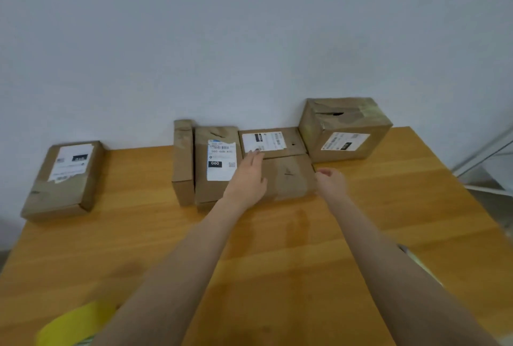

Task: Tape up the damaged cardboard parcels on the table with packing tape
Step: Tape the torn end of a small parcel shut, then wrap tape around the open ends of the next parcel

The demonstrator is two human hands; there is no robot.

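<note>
Yellow roll (75, 323), likely the tape, lies blurred at the worktop's (138, 234) near edge. Your left hand (247, 176), fingers straight, reaches over the flat middle parcel (288, 176). Your right hand (330, 180) curls at its right edge, grip unclear. You seem to be choosing a parcel; next, draw it close.

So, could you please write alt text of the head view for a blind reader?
A person's left hand and right hand reach across a wooden table to a flat brown cardboard parcel, one of six along a pale grey wall.
</note>
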